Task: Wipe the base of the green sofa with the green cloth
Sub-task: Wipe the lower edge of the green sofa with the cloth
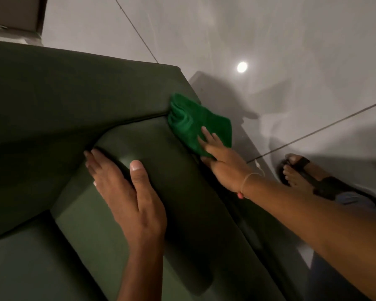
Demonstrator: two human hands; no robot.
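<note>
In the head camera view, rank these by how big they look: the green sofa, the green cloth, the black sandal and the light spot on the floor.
1. green sofa
2. green cloth and black sandal: too alike to rank
3. light spot

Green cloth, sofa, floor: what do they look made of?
Green cloth: seemingly microfibre or terry, matte; fuzzy nap, soft folds.
Green sofa: probably woven upholstery fabric, matte; smooth, with a seam line.
Floor: likely polished tile, glossy; mirrors a round light, thin joint lines.
</note>
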